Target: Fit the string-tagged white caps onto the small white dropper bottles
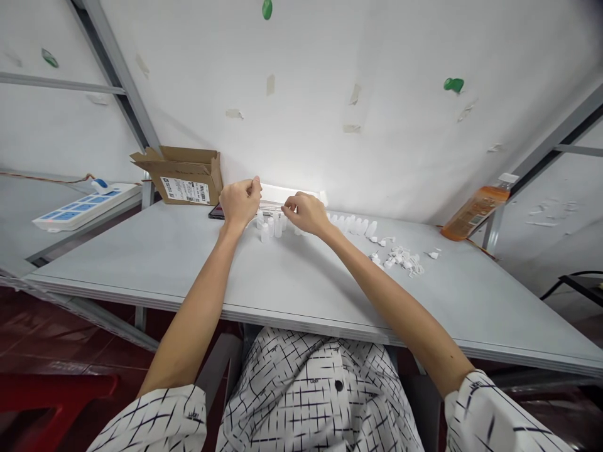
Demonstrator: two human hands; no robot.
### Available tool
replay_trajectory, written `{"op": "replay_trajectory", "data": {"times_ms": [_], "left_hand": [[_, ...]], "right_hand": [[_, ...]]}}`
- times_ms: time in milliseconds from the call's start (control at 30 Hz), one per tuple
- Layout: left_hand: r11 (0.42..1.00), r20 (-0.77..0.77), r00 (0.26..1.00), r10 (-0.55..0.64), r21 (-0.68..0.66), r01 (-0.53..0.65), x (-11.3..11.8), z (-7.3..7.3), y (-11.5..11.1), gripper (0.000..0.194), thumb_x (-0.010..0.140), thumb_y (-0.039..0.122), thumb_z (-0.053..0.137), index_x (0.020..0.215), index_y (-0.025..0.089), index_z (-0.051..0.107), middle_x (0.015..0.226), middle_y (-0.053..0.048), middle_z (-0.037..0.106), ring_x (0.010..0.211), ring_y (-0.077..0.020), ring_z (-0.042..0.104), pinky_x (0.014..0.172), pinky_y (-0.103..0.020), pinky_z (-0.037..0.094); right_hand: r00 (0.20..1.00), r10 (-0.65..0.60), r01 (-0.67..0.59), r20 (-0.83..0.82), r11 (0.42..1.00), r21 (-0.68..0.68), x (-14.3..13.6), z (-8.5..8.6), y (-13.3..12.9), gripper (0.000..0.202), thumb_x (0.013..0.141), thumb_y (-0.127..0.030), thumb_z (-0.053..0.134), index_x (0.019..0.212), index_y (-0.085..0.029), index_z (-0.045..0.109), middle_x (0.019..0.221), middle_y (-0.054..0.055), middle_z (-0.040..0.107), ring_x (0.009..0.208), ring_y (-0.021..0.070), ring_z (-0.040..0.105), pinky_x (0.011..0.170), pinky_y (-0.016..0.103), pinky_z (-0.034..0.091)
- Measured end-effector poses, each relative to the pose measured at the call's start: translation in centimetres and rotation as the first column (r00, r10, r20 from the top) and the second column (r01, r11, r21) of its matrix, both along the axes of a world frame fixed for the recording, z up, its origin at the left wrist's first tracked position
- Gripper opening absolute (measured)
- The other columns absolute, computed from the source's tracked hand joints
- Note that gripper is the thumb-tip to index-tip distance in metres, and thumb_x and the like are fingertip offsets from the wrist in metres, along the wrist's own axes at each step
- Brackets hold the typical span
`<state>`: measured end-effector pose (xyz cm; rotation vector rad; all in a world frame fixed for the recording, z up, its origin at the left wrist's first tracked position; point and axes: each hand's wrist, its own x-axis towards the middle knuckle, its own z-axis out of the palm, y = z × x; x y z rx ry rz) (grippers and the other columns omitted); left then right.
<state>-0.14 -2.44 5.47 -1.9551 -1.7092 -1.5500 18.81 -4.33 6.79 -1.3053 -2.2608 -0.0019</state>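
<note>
My left hand (pixel 239 202) is raised over the table, its fingers curled into a fist with the thumb on top. Whatever it may hold is hidden. Close to its right, my right hand (pixel 307 213) points left with fingers bent and pressed together; I cannot make out anything between them. Several small white bottles (pixel 265 232) stand upright on the table below and between the hands. A row of similar white bottles (pixel 351 224) runs to the right behind my right wrist. Farther right lies a loose pile of small white pieces with thin white cords (pixel 402 258).
An opened cardboard box (pixel 188 179) stands at the back left, with a dark flat device (pixel 217 212) beside it. A white power strip (pixel 85 206) lies on the left-hand surface. An orange-filled bottle (pixel 477 212) leans at the right. Behind the grey table (pixel 282 276) rises a white wall.
</note>
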Motion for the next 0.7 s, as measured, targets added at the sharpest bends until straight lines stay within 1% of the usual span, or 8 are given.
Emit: {"op": "replay_trajectory", "data": {"times_ms": [67, 167, 267, 333, 433, 500, 600, 700], "left_hand": [[0.998, 0.085, 0.996, 0.037, 0.048, -0.041, 0.5, 0.4, -0.7, 0.049, 0.098, 0.049, 0.042, 0.069, 0.02, 0.068, 0.069, -0.005, 0.072, 0.074, -0.0216, 0.069, 0.07, -0.032, 0.044], [0.981, 0.15, 0.986, -0.072, 0.192, 0.042, 1.6, 1.0, -2.2, 0.049, 0.099, 0.048, 0.042, 0.067, 0.019, 0.067, 0.065, -0.004, 0.071, 0.067, -0.0181, 0.067, 0.067, -0.03, 0.045], [0.938, 0.11, 0.98, -0.164, 0.325, 0.12, 3.0, 1.0, -3.4, 0.048, 0.099, 0.045, 0.045, 0.064, 0.019, 0.065, 0.062, -0.003, 0.069, 0.06, -0.0151, 0.064, 0.063, -0.029, 0.045], [0.919, 0.04, 0.979, -0.199, 0.356, 0.172, 4.0, 0.6, -3.8, 0.05, 0.099, 0.043, 0.045, 0.058, 0.019, 0.06, 0.059, -0.003, 0.066, 0.055, -0.0136, 0.06, 0.059, -0.028, 0.042], [0.908, -0.053, 0.974, -0.218, 0.356, 0.223, 5.4, -0.5, -3.8, 0.053, 0.099, 0.042, 0.044, 0.052, 0.019, 0.054, 0.051, -0.002, 0.06, 0.048, -0.0115, 0.052, 0.054, -0.028, 0.037], [0.899, -0.115, 0.964, -0.239, 0.348, 0.264, 6.2, -1.2, -3.8, 0.054, 0.1, 0.04, 0.043, 0.051, 0.019, 0.05, 0.048, -0.001, 0.056, 0.045, -0.0106, 0.048, 0.053, -0.028, 0.034], [0.882, -0.188, 0.948, -0.258, 0.355, 0.311, 7.2, -1.8, -3.9, 0.052, 0.099, 0.037, 0.045, 0.049, 0.019, 0.042, 0.044, 0.0, 0.049, 0.042, -0.0099, 0.04, 0.05, -0.029, 0.028], [0.878, -0.219, 0.939, -0.266, 0.346, 0.33, 7.7, -1.9, -4.4, 0.051, 0.097, 0.036, 0.045, 0.049, 0.019, 0.037, 0.043, 0.001, 0.043, 0.042, -0.01, 0.034, 0.049, -0.029, 0.024]], "right_hand": [[0.999, -0.016, 0.018, -0.044, 0.999, 0.032, 1.3, 0.2, 0.2, 0.021, 0.094, -0.026, 0.053, 0.09, -0.019, 0.072, 0.099, 0.006, 0.07, 0.082, 0.0176, 0.059, 0.064, 0.028, 0.034], [0.993, -0.058, 0.063, -0.104, 0.997, 0.045, 3.8, 0.1, 0.5, 0.017, 0.091, -0.025, 0.056, 0.092, -0.019, 0.072, 0.098, 0.005, 0.071, 0.08, 0.0171, 0.06, 0.066, 0.028, 0.036], [0.996, -0.044, 0.042, -0.078, 0.999, -0.023, 6.0, -0.8, 0.4, 0.015, 0.091, -0.024, 0.059, 0.095, -0.019, 0.072, 0.095, 0.004, 0.071, 0.078, 0.0163, 0.061, 0.068, 0.027, 0.038], [0.998, -0.045, 0.041, -0.047, 0.996, -0.075, 6.7, -1.5, 0.4, 0.017, 0.091, -0.027, 0.062, 0.102, -0.02, 0.072, 0.096, 0.003, 0.072, 0.078, 0.0166, 0.062, 0.068, 0.027, 0.039], [0.999, -0.034, 0.034, -0.002, 0.993, -0.113, 6.6, -2.3, 0.4, 0.023, 0.092, -0.031, 0.062, 0.112, -0.021, 0.071, 0.096, 0.003, 0.074, 0.082, 0.0181, 0.064, 0.067, 0.027, 0.038], [0.999, -0.028, 0.031, 0.026, 0.992, -0.124, 6.1, -2.6, 0.6, 0.024, 0.093, -0.031, 0.062, 0.113, -0.021, 0.071, 0.095, 0.003, 0.075, 0.085, 0.0191, 0.064, 0.066, 0.027, 0.037], [0.998, -0.002, 0.011, 0.064, 0.99, -0.139, 5.3, -2.9, 0.9, 0.02, 0.092, -0.025, 0.062, 0.108, -0.021, 0.072, 0.094, 0.003, 0.076, 0.087, 0.0189, 0.065, 0.064, 0.026, 0.034], [0.998, 0.011, -0.003, 0.056, 0.989, -0.149, 5.2, -2.9, 1.0, 0.014, 0.091, -0.021, 0.061, 0.098, -0.02, 0.073, 0.094, 0.002, 0.076, 0.083, 0.0167, 0.064, 0.062, 0.025, 0.033]]}}
